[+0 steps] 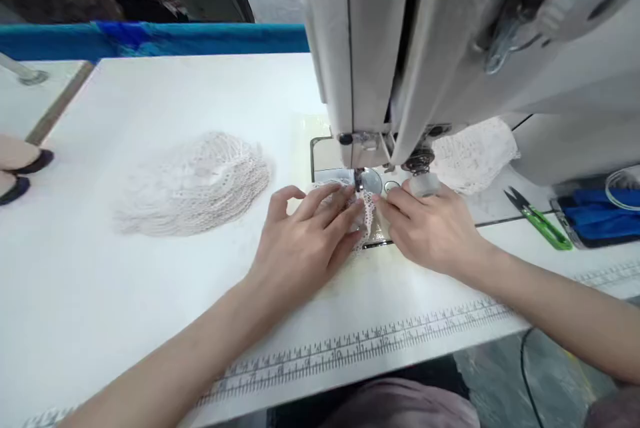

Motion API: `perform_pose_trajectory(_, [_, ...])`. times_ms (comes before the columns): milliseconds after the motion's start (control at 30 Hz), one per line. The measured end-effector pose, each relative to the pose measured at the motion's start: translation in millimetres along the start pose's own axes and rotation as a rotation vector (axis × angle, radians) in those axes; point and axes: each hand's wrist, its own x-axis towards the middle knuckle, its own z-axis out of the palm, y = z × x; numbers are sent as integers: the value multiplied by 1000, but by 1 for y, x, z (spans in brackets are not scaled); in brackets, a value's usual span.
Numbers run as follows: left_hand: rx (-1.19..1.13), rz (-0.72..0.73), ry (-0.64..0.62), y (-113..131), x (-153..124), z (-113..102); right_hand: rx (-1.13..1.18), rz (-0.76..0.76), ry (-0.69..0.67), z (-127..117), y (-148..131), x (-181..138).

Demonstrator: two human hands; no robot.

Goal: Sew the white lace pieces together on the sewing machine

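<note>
The lace [369,213] lies on the table [100,288] between the hands, by the machine's foot [359,178], its visible strip running from there toward the table's near edge. The left hand [304,241] is nearer, covering part of it, fingers bent and slightly spread; the right hand [433,225], fingers drawn together, has its tips at the strip's right side. Whether either pinches it, I cannot tell.
</note>
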Motion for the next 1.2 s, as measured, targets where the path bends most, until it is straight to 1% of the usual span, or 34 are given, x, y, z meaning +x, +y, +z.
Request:
perform_pose_trajectory(200, [-33,-17,-29,-2,1,0,-36,-5,-9,0,1,1])
perform_pose_trajectory(400, [-39,-20,-15,-5,2,3,-54,6,5,4,3,5])
perform_pose_trajectory(500, [-6,0,22,-6,2,2,-46,10,33,5,3,5])
perform_pose_trajectory(600, [-17,73,77,-3,1,-4,-18,-26,61,5,4,5])
perform_pose_trajectory(667, [-78,118,36,1,0,-11,23,-78,62,5,5,5])
perform_pose_trajectory(733, [-113,111,-65,7,-2,-16,69,-115,79,6,6,5])
perform_pose_trajectory(800, [-90,62,-147,12,-3,-18,96,-121,115,8,7,6])
perform_pose_trajectory(833, [-63,37,-162,13,-4,-18,102,-119,136,9,7,6])
perform_pose_trajectory(900, [-13,1,-165,12,-3,-15,112,-119,175,12,8,7])
perform_pose_trajectory(967, [-19,-37,-152,8,-1,-11,151,-110,214,14,8,8])
perform_pose_trajectory(1033, [-144,-127,-135,2,4,-7,242,-51,247,16,8,9])
perform_pose_trajectory(1133, [-476,-358,-108,-7,13,-6,406,101,293,20,8,10])
perform_pose_trajectory(1200, [-634,-450,-90,-11,18,-6,463,196,278,23,8,11])
